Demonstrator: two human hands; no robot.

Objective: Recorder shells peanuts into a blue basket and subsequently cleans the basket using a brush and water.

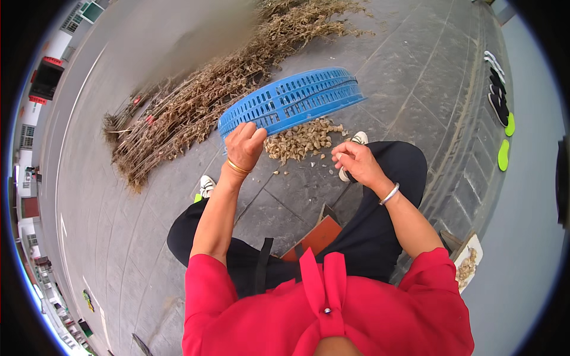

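My left hand (244,147) grips the near left edge of a round blue plastic basket (289,100) with slotted sides. The basket is tipped, its slotted wall towards me. On the paving just beyond my hands lies a heap of small pale-brown pieces (297,143), which look like garlic cloves. Part of the heap is hidden behind the basket. A few loose pieces have strayed to the near side. To the right of the heap hangs my right hand (358,163), apart from the basket, fingers half curled. Whether something small sits between its fingertips cannot be made out.
Bundles of dried plant stalks (200,102) lie beyond the basket, partly behind a blur. An orange board (316,236) is between my legs. Shoes (498,104) and green insoles (503,155) line the right wall. A white tray (475,244) holding similar pieces stands at lower right.
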